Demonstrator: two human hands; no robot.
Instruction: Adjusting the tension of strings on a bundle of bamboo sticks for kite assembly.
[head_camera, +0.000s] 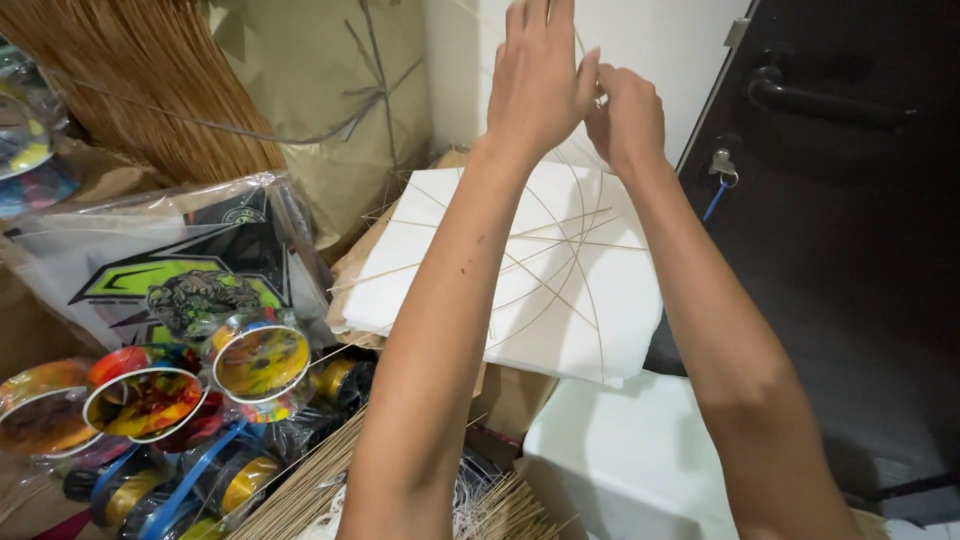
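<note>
Cluttered storeroom: at twelve o'clock, left hand spread wide, right hand pinching thin bamboo splints over white paper; light, springy, brittle—best gripped near ends.

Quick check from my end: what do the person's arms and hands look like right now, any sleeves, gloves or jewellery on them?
Both forearms are bare as far as the view reaches, with no sleeves visible. The left hand and the right hand wear no gloves. No rings, watch or bracelet show on the sides facing the camera. A few small dark spots mark the left forearm.
</note>
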